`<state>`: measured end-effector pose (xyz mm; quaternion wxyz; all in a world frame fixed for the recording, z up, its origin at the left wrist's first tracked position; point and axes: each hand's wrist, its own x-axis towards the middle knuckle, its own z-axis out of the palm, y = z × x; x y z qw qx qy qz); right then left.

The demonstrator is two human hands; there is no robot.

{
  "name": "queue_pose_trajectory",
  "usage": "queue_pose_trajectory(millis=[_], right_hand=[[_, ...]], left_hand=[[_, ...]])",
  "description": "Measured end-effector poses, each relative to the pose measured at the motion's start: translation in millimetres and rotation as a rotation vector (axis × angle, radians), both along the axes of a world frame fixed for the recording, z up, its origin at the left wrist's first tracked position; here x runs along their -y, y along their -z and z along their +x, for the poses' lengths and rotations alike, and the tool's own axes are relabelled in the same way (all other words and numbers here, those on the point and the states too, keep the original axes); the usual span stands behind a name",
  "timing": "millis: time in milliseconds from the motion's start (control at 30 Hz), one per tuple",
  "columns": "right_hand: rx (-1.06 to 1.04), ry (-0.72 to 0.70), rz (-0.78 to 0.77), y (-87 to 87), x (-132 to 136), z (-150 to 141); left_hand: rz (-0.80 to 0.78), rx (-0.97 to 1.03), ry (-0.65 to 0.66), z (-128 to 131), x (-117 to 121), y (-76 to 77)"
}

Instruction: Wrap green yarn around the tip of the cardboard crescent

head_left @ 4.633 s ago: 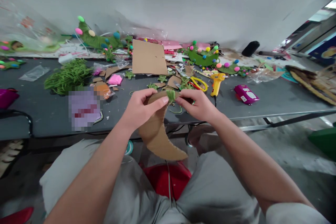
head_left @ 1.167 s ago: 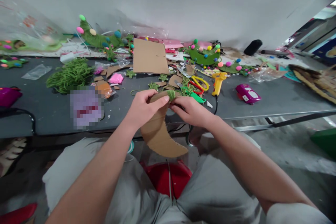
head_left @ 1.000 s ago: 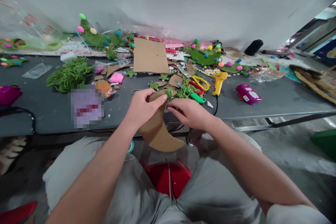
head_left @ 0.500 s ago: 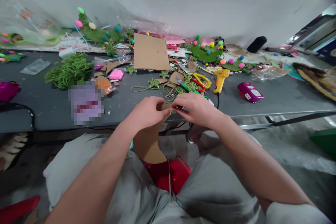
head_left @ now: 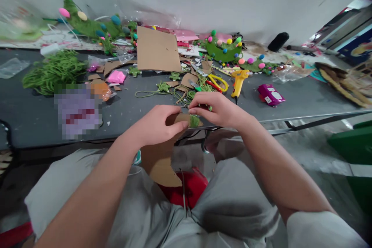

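Note:
A curved cutout of brown cardboard [head_left: 159, 162] hangs over my lap, its upper end at the table's front edge. My left hand [head_left: 158, 124] is closed around that upper end, thumb on the near face and fingers behind. Green yarn [head_left: 194, 121] is wound around the cardboard's tip, to the right of my left thumb. Just above the wound tip, my right hand [head_left: 216, 110] pinches with thumb and forefinger, seemingly on the yarn's thin strand, which hardly shows. Beyond the hands lie yellow-handled scissors [head_left: 218, 83] and a yellow glue gun [head_left: 240, 81].
A heap of green yarn [head_left: 56, 71] lies on the grey table [head_left: 122, 124] at left. A cardboard sheet [head_left: 158, 49] leans among scraps at the back. Green crescents with pompoms [head_left: 223, 52] stand near the wall. A purple packet [head_left: 271, 95] is at right.
My right hand has lifted slightly from the cardboard's tip, and the green yarn wound there now shows. The left hand keeps its hold. The view has shifted a little to the right.

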<state>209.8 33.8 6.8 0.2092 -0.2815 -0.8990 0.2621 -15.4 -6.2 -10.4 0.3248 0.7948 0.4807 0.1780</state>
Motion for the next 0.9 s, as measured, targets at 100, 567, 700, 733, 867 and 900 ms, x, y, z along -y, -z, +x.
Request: queue_pose_trajectory(millis=[100,567,700,733,867,900], right_hand=[[-0.086,0.044,-0.071,-0.4,-3.5,4.7],[0.001,0.050,-0.087,21.2,-10.9,18.1],[0.127,-0.009,-0.005,23.3,-6.4,13.1],[0.155,-0.018,0.019,22.9,-4.7,11.9],[0.191,-0.007,0.079,18.0,2.9,10.3],[0.180,0.000,0.082,16.2,4.8,10.8]], left_hand=[[0.043,0.109,-0.054,3.6,2.7,-2.9],[0.147,0.372,-0.329,12.6,5.4,2.6],[0.264,0.302,-0.472,15.3,2.2,0.0],[0.291,0.269,-0.493,15.5,1.2,-0.1],[0.351,0.109,-0.507,13.1,-3.0,4.2],[0.347,0.070,-0.493,12.0,-4.0,6.0]])
